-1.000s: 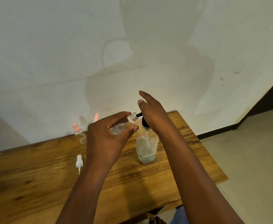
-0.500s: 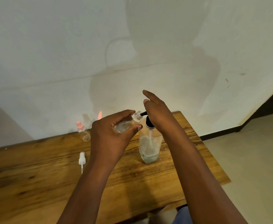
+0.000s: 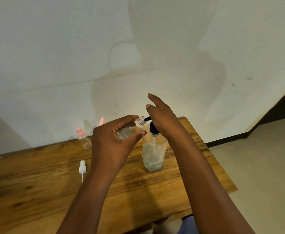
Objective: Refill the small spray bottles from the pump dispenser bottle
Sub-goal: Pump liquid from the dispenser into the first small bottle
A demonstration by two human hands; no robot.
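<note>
At the centre of the head view, the left hand (image 3: 114, 141) grips a small clear plastic spray bottle (image 3: 130, 129), uncapped, with fingers curled over its far side and the thumb along its near side. This bottle is held above the table and tilted: its long axis runs from lower left to upper right, and its open threaded neck points toward the black nozzle of the pump. The nozzle tip sits at or just inside the neck opening. The right hand (image 3: 162, 119) rests palm-down on the black pump head, fingers straight and spread, the forefinger raised toward the wall. Beneath it stands the tall clear pump dispenser bottle (image 3: 153, 152), upright, its long axis vertical, with pale greenish liquid pooled near the base and a white dip tube visible inside. To the left of the left forearm a detached white spray cap with dip tube (image 3: 82, 168) lies flat on the brown, grained wooden table (image 3: 37, 191). Farther back, near the wall, stands another small clear spray bottle with a pink cap (image 3: 83, 138), and beside it a loose pink cap (image 3: 101, 121), partly blurred. A pale, stained plaster wall (image 3: 70, 65) rises behind the table; to the right lie a light tiled floor (image 3: 264, 166) and a dark skirting strip.
</note>
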